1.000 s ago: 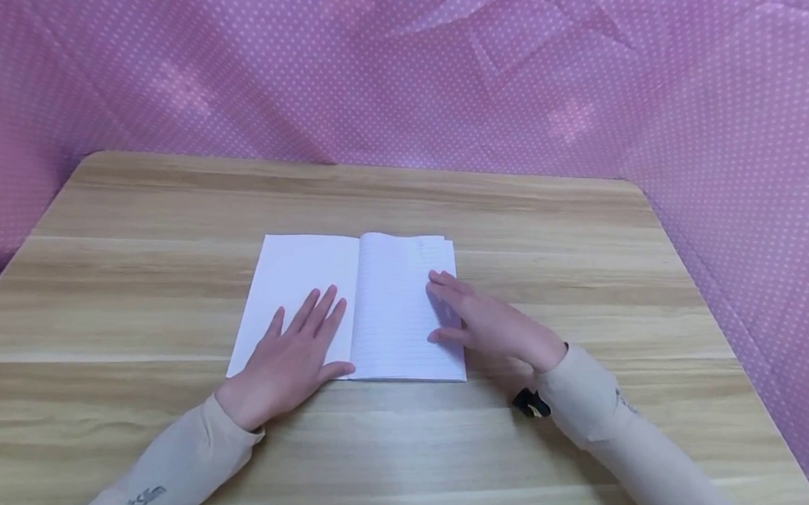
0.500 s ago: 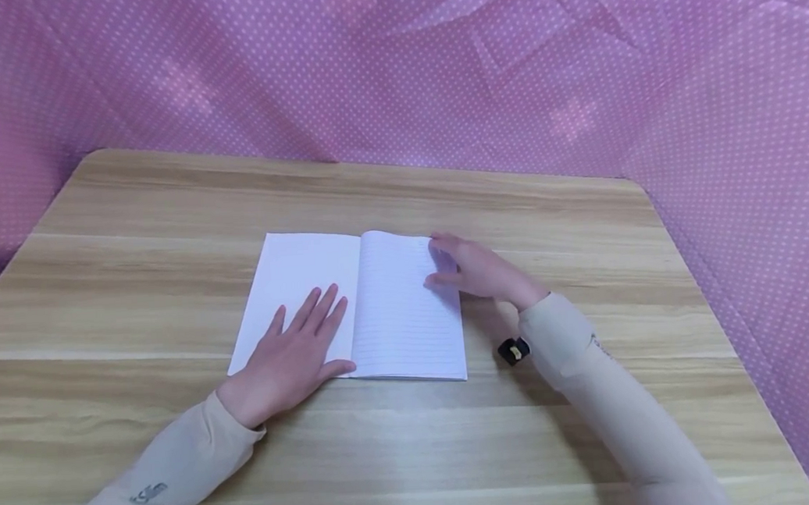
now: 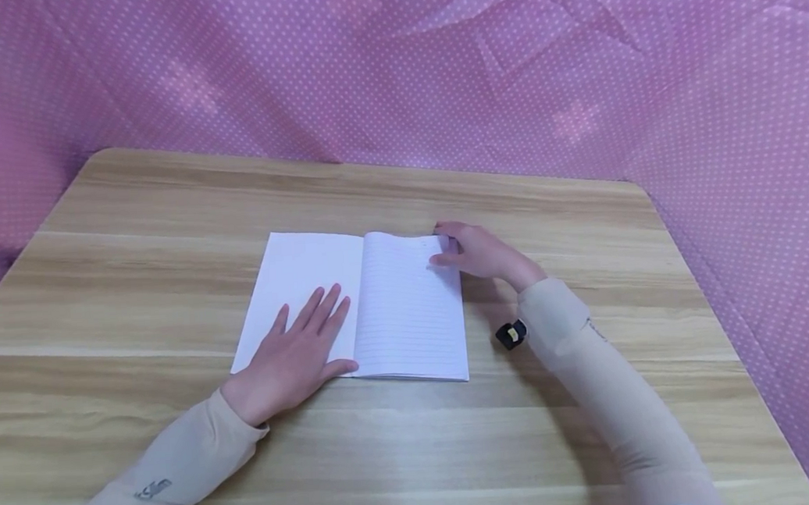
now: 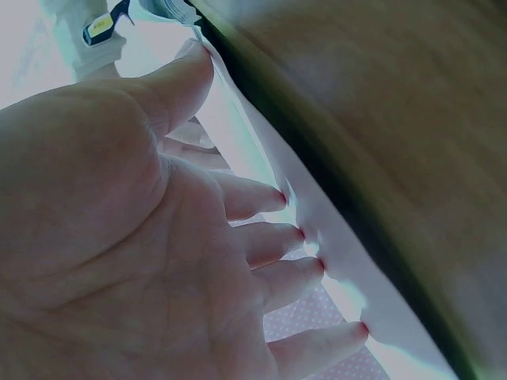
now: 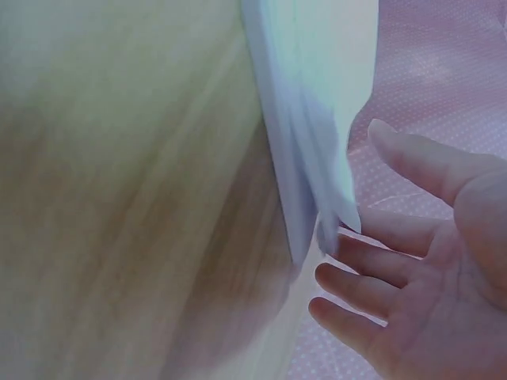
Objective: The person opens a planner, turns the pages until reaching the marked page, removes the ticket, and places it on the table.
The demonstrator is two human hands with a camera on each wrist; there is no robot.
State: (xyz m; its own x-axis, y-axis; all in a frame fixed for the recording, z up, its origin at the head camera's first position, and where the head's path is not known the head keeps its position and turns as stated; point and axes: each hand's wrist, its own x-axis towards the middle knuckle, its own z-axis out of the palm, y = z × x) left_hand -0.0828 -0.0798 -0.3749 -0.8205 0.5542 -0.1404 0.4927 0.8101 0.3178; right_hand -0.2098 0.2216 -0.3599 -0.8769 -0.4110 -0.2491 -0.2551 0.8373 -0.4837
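An open notebook (image 3: 407, 307) lies on the table, with a blank page on the left and a ruled page on the right. My left hand (image 3: 292, 362) rests flat on the blank page, fingers spread and thumb near the spine. In the left wrist view its fingertips meet the paper (image 4: 341, 214). At the far right corner of the ruled page is my right hand (image 3: 478, 251). The right wrist view shows its fingers (image 5: 360, 293) extended beside the corner, where several page corners (image 5: 348, 210) fan apart. The thumb stands apart from the paper.
The wooden table (image 3: 548, 195) has rounded far corners. Pink dotted cloth (image 3: 392, 73) hangs behind it and along both sides. A small black device (image 3: 511, 334) is at the right wrist, just off the notebook's right edge.
My right hand has moved from the middle of the ruled page's right edge up to its far corner. My left hand has stayed in place on the blank page.
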